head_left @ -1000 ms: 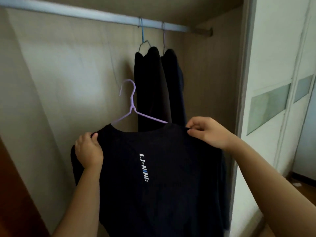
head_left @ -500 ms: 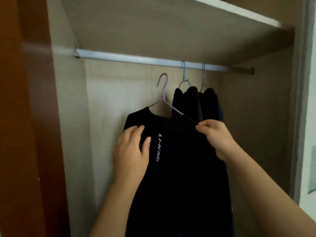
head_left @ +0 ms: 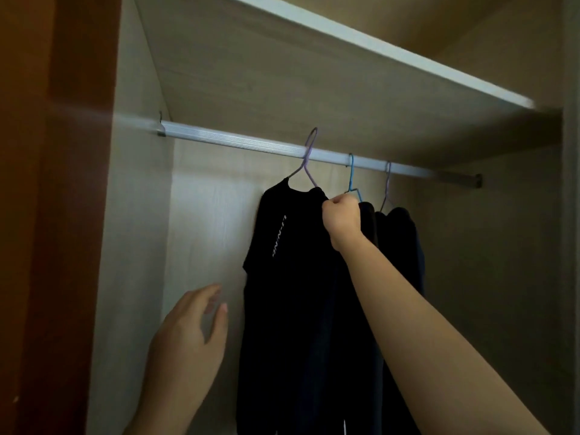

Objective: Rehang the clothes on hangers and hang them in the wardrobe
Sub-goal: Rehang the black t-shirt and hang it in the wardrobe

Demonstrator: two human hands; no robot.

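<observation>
— Now, what has been changed?

— The hook of the purple hanger (head_left: 306, 164) has been set over the rail (head_left: 238, 142); half a second ago it was held below it. The left grip (head_left: 188, 334) has been taken off the shirt's chest and is spread open beside the fabric, with nothing held.

— And the right grip (head_left: 342, 219)?

— It is clamped on the shoulder of the black T-shirt (head_left: 282, 277), just beside the collar.

— What is meant for the task?

— This garment is judged as good as hung; only the release is left.

— How is the shirt seen?

— It is hung near mid-rail, just left of two dark garments (head_left: 405, 246) kept toward the rail's right end. It is turned partly edge-on, with white lettering down the chest and the fabric draped in long, straight folds.
</observation>
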